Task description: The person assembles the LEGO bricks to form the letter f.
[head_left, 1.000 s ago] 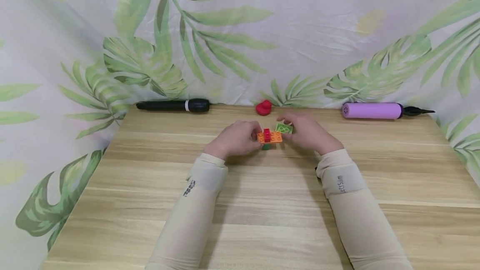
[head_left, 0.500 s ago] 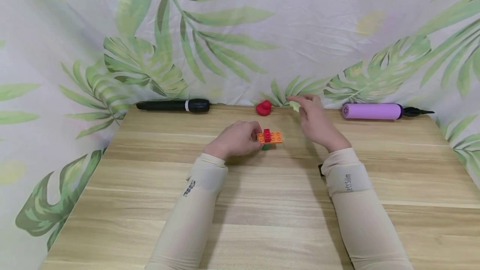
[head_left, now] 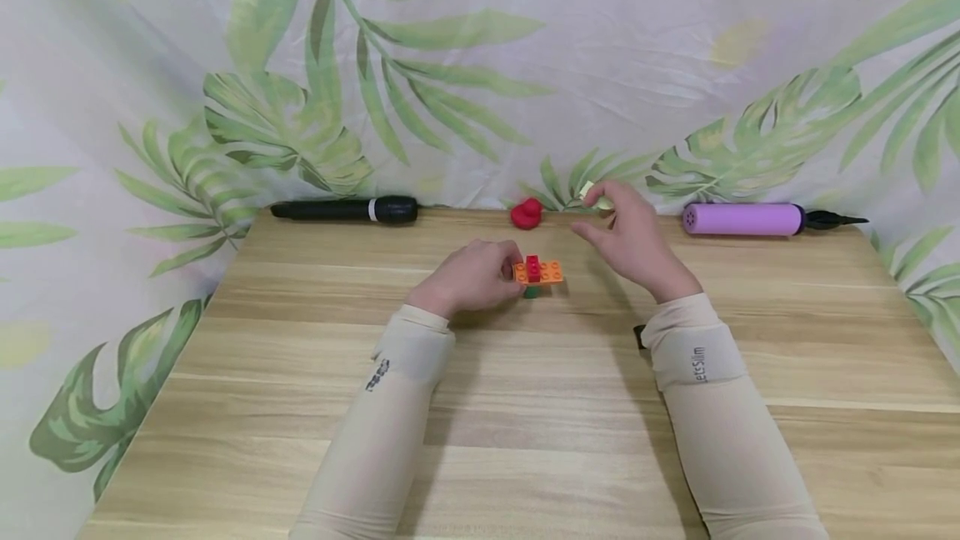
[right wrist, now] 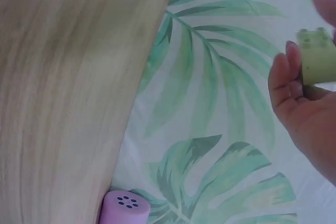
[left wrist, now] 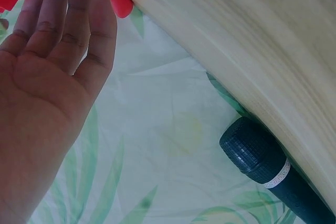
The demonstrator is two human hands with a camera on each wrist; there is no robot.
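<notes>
In the head view my left hand [head_left: 471, 277] grips the left end of an orange toy brick [head_left: 551, 272]. A small red brick [head_left: 532, 267] sits on top of it and a green piece [head_left: 531, 292] shows beneath. Up and to the right, my right hand [head_left: 633, 240] holds a light green toy brick [head_left: 587, 190] in its fingers, above the table's back edge. The right wrist view shows this light green brick [right wrist: 318, 62] with studs on one side, fingers curled behind it and the thumb apart from it. Part of that hand runs out of frame.
A red rubber duck [head_left: 527, 213] sits at the back of the wooden table [head_left: 495, 440]. A black microphone-shaped object [head_left: 345, 211] lies at the back left, a purple hand pump [head_left: 742, 220] at the back right. Behind hangs a leaf-patterned cloth [head_left: 465, 107].
My right hand has moved away from the orange brick, up and to the right, with the light green brick, then turned it and spread its thumb. My left hand has stayed in place.
</notes>
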